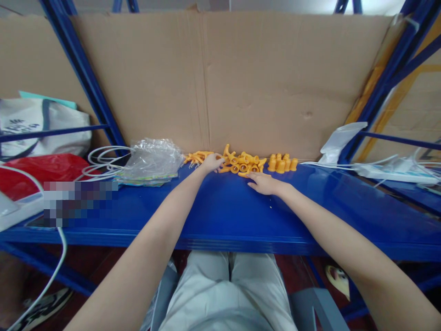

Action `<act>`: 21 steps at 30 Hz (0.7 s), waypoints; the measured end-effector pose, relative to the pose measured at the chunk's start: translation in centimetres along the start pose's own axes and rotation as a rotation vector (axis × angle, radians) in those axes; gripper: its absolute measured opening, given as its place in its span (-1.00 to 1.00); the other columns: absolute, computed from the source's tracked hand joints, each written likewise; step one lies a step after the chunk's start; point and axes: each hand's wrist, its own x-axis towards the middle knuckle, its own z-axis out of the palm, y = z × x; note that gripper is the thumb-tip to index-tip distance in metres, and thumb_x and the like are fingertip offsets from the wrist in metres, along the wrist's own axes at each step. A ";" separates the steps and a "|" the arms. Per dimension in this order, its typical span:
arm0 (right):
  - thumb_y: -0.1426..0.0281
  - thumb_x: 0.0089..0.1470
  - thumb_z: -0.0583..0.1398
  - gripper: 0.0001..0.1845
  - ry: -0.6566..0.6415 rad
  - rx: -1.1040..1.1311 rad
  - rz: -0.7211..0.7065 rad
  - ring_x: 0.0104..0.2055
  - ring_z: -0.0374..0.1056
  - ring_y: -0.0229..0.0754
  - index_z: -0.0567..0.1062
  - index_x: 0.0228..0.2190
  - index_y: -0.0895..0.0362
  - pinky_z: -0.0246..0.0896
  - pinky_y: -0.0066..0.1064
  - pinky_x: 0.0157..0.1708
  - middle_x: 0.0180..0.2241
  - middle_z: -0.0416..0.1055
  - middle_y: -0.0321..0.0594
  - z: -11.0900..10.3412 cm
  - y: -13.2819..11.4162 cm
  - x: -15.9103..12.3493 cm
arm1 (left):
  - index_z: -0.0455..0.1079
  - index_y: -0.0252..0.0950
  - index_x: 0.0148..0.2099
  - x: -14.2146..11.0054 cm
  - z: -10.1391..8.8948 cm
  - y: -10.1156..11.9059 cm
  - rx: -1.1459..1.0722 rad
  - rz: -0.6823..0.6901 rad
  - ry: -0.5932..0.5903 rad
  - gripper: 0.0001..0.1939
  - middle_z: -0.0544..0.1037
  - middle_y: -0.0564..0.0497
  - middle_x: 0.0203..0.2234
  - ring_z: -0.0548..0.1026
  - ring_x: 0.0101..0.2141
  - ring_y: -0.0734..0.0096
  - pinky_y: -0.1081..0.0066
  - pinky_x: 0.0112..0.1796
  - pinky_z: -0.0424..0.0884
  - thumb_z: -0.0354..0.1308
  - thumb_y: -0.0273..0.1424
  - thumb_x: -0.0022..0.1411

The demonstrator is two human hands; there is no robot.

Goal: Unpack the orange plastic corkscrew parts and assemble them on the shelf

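Two bare hands at work over orange parts along the far side of the blue table (220,216), close to the cardboard panel (275,82). Main orange pile (253,160) sits far centre: tubular and forked pieces, several with round open ends facing near. Slim orange pieces (198,157) lie just left of it; stubby orange pieces (287,164) stand upright in a cluster to the right.

Left hand (212,162) is at the gap between slim pieces and pile, fingers partly bent around the near-left edge of the pile; can't tell if it grips anything. Right hand (263,183) is palm down at the near edge of the pile, loosely open, thumb apart from the fingers, fingertips by a low orange piece (244,174); no clear grip.

Step in hand, as judged: handling or sorting pieces at the pile, both hands in contact range. A next move seems to call for a light fingertip pinch on one piece, without knocking the stacked ones or the upright cluster.

Hard to see: left fingertips merge with orange; right fingers cover part of the low piece; rear of the pile is hidden by its front row. Count unreliable. Pixelated patch (79,197) at near left, contents unreadable. Shoe (44,308) at lower left, its wearer cut off.
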 end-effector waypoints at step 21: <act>0.42 0.26 0.08 -0.47 0.019 0.000 -0.026 0.30 0.26 0.02 0.39 0.23 0.23 0.18 -0.15 0.26 0.26 0.33 0.05 0.2 0.4 0.1 | 0.33 -0.24 0.09 0.5 -0.4 -0.2 -0.643 -0.255 0.277 -0.62 0.65 -0.13 -0.07 0.61 -0.10 0.34 0.46 -0.36 0.42 -0.19 -0.23 0.44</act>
